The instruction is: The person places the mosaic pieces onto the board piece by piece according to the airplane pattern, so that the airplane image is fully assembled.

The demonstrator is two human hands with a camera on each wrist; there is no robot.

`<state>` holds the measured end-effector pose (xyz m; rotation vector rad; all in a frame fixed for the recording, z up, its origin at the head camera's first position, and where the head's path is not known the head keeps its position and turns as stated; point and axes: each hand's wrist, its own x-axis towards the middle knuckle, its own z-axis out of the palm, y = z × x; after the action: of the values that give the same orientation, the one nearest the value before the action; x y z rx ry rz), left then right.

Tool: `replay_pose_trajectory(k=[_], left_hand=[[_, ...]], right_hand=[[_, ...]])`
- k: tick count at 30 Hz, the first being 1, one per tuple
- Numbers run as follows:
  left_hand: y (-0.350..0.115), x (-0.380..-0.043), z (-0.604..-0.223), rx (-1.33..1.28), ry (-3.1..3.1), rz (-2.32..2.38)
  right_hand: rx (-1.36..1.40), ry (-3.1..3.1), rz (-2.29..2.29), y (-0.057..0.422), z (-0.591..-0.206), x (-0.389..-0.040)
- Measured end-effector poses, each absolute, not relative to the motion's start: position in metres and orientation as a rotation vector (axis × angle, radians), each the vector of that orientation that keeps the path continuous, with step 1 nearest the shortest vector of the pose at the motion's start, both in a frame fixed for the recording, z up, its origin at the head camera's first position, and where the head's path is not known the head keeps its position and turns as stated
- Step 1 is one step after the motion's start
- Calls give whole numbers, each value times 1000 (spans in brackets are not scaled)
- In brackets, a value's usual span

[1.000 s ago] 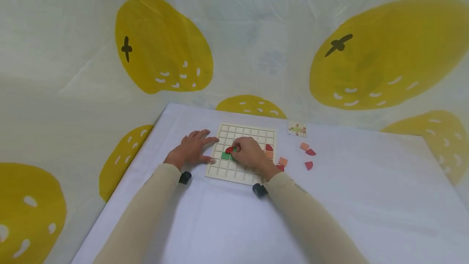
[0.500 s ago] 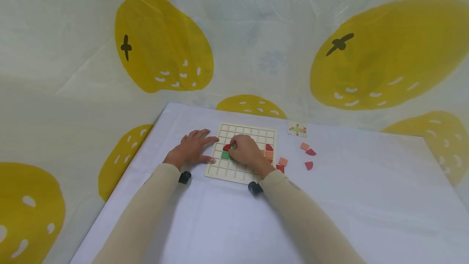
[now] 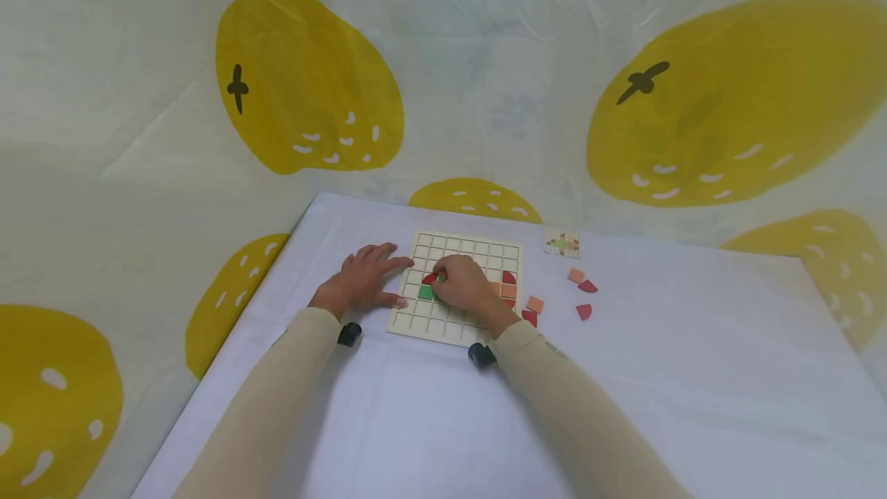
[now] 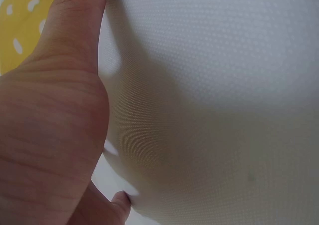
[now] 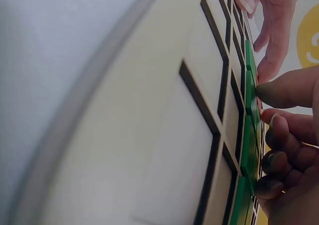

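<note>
A pale wooden grid board (image 3: 435, 329) lies on the white-covered table. My left hand (image 3: 363, 281) spreads its fingers at the board's left side, the thumb and index fingertips on its edge; its palm side (image 4: 50, 130) fills much of the left wrist view. My right hand (image 3: 466, 283), palm down over the board's middle, pinches a red quarter-circle tile (image 3: 429, 279) with thumb and index finger, its other fingers curled. Below that tile sits a green square tile (image 3: 426, 293). In the right wrist view, a row of green tiles (image 5: 249, 140) runs under the right fingers.
On the board's right side are a red quarter-circle (image 3: 509, 277) and an orange square (image 3: 509, 291). Loose orange tiles (image 3: 535, 304) and red tiles (image 3: 584, 312) lie to the board's right. A small pattern card (image 3: 562, 243) lies behind them. A fruit-printed curtain (image 3: 485, 98) hangs behind the table.
My right hand has shifted slightly left and away from me, with the red tile settling lower into line above the green square. My left hand has stayed in place.
</note>
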<state>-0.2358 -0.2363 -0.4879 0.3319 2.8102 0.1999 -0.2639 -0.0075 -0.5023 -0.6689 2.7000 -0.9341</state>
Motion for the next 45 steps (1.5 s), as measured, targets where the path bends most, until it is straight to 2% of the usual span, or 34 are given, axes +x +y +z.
replay_pose_trajectory(k=[7,13,28,35,45], left_hand=[[-234,-237,-489,332,2809,197],[-235,-240,-490,281,2794,195],[-242,-238,-487,257,2798,213],[-240,-236,-488,264,2799,228],[-232,-241,-493,250,2774,218]], right_hand=[[-697,2701,-996,8,-496,-260],[-724,2683,-957,40,-486,-258],[-573,2698,-763,183,-485,-255],[-297,2735,-809,243,-488,-260],[-248,2691,-819,267,-500,-281]])
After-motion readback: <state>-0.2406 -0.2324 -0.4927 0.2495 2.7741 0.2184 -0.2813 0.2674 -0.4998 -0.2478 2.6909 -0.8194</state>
